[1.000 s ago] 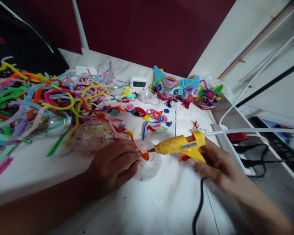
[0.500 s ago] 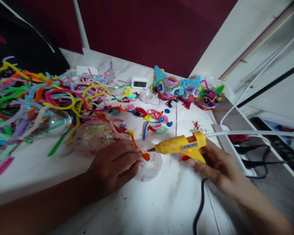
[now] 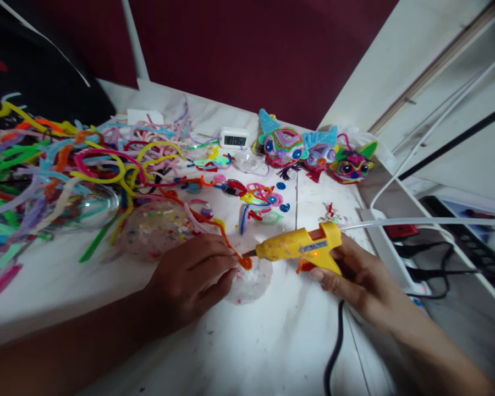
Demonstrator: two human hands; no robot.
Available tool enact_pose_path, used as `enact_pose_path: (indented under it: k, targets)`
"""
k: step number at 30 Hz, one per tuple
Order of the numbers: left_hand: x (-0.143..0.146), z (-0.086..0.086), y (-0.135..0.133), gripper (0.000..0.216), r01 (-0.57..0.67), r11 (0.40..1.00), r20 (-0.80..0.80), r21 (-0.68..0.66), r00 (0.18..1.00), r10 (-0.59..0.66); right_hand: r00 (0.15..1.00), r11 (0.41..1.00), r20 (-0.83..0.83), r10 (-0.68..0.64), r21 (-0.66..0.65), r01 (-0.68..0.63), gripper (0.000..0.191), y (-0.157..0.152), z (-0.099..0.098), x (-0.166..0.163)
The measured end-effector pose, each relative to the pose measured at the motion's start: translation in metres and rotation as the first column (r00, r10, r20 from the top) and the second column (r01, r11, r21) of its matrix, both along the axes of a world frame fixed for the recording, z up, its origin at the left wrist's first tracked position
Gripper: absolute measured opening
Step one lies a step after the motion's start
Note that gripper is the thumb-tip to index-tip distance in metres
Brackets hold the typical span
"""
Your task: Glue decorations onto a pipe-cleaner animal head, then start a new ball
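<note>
My left hand (image 3: 198, 269) pinches an orange pipe cleaner (image 3: 226, 236) whose end is wound into a small flat coil. In my right hand (image 3: 355, 275) is a yellow hot glue gun (image 3: 301, 247), its orange trigger below and a small light glowing on its side. The metal nozzle points left, at the coil, and appears to touch it or nearly so. Beneath the coil lies a round, cloudy, translucent disc (image 3: 251, 283) speckled with coloured bits. A clear glue stick (image 3: 396, 221) runs out of the gun's back.
Tangled pipe cleaners (image 3: 86, 159) cover the left side, near a larger speckled translucent pad (image 3: 152, 231). A white digital clock (image 3: 234, 138) and several decorated mask-like ornaments (image 3: 282, 147) stand at the back. A power strip (image 3: 396, 253) lies right; a black cord (image 3: 334, 346) hangs below the gun.
The glue gun has shifted slightly left, bringing its nozzle closer over the orange coil. My left hand keeps its pinch in nearly the same place.
</note>
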State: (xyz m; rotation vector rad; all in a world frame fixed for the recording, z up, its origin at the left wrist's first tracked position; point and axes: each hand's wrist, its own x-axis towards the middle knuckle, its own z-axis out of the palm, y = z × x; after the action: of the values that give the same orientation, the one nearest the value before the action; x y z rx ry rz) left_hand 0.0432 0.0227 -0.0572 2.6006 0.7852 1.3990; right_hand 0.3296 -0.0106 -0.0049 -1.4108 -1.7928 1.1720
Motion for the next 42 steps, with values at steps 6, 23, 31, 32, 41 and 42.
enact_pose_path:
  k: [6,23,31,32,41,42]
  targets:
    - [-0.001,0.000,0.000,0.012,0.017,1.000,-0.005,0.001,1.000,-0.017,0.997,0.997,0.072,0.012,0.077,-0.018,0.018,0.001,0.009,0.005]
    - [0.000,-0.007,0.000,0.008,0.010,1.000,0.003,-0.018,1.000,-0.010,0.975,0.990,0.216,0.059,0.115,-0.085,0.025,-0.007,0.016,0.017]
    - [-0.001,-0.005,-0.001,0.009,0.011,1.000,0.003,-0.022,1.000,-0.011,0.990,0.991,0.140,0.008,0.128,-0.027,0.018,-0.003,0.015,0.010]
    - [-0.001,-0.005,0.000,0.010,0.013,1.000,0.004,-0.024,1.000,-0.013,0.992,0.991,0.125,0.008,0.130,-0.024,0.017,-0.003,0.015,0.009]
    - [0.000,-0.007,-0.001,0.011,0.008,0.999,0.002,-0.035,1.000,-0.008,0.999,0.998,0.041,0.000,0.070,-0.003,0.023,-0.002,0.003,0.002]
    - [0.000,-0.007,-0.001,0.011,0.010,0.999,0.004,-0.037,1.000,-0.010,0.999,0.998,0.032,0.002,0.058,-0.004,0.023,-0.002,0.003,0.001]
